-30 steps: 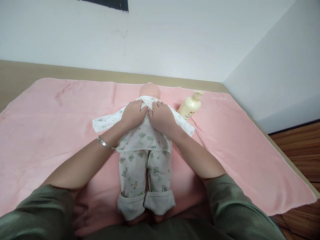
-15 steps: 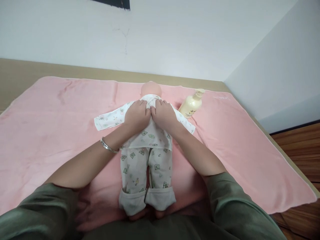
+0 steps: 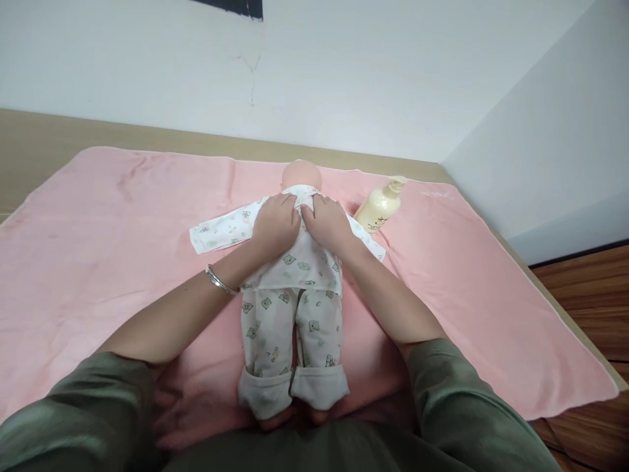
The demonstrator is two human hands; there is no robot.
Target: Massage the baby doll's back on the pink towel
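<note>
A baby doll [image 3: 301, 175] lies on a pink blanket, its bare head toward the wall. It wears a white printed top [image 3: 303, 265] and matching trousers [image 3: 269, 328] with turned-up cuffs. My left hand [image 3: 278, 223] rests on the upper part of the top, left of centre, fingers spread over the cloth. Beside it my right hand [image 3: 327, 221] lies on the right half of the upper top, its fingers pointing to the doll's head and its thumb toward my left hand. Both sleeves stretch outward.
The pink blanket [image 3: 472, 282] covers most of a wooden surface [image 3: 44, 137]. Right of the doll, a pale yellow pump bottle [image 3: 378, 207] leans beyond the right sleeve. A white wall stands behind, with wood panelling [image 3: 590, 288] at the lower right.
The whole view has shifted slightly, so the doll and hands appear a little further right. Both hands remain on the upper top, with the fingers hardly changed.
</note>
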